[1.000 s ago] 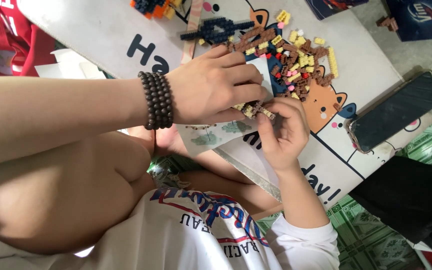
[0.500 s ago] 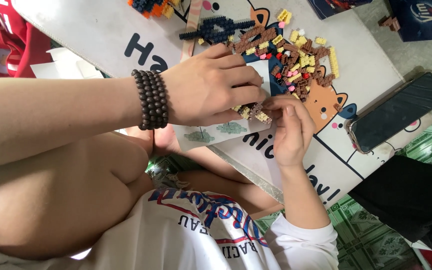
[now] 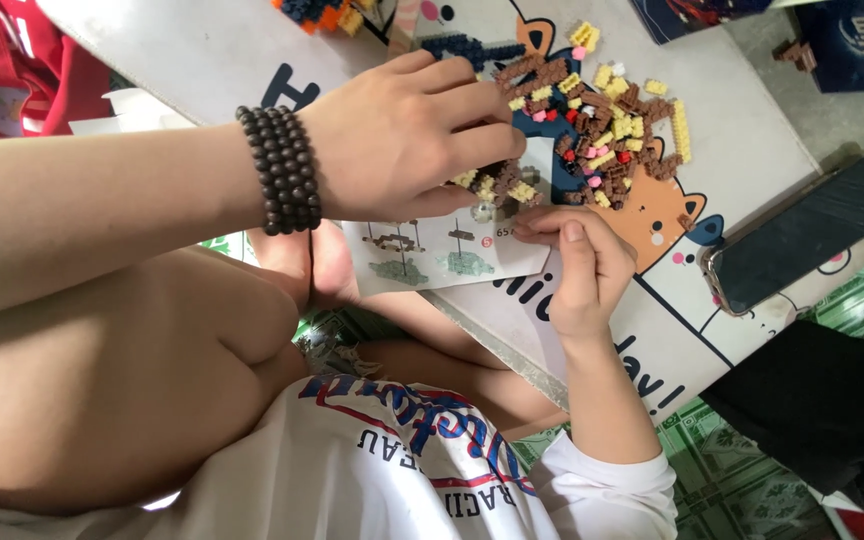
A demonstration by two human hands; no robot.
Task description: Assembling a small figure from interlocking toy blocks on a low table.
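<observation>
Left hand (image 3: 407,135), beaded bracelet on its wrist, pinches a small half-built brick model (image 3: 497,185) over the instruction sheet (image 3: 442,250). Right hand (image 3: 577,265) fingers curled, pressing the sheet's edge. Big loose brick pile (image 3: 612,130) mid-worktop (image 3: 202,50): build looks early, most pieces unused. Phone (image 3: 797,245) at right edge.

Dark phone screen (image 3: 797,243) right; instruction sheet (image 3: 442,252) centre.

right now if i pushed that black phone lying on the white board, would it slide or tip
The phone lies flat, screen up, so it would probably slide rather than tip. Its glossy, rigid look suggests it stays stiff and may be slippery to pick up. One end seems to sit near the board's edge, so a push that way might send it off.
</observation>
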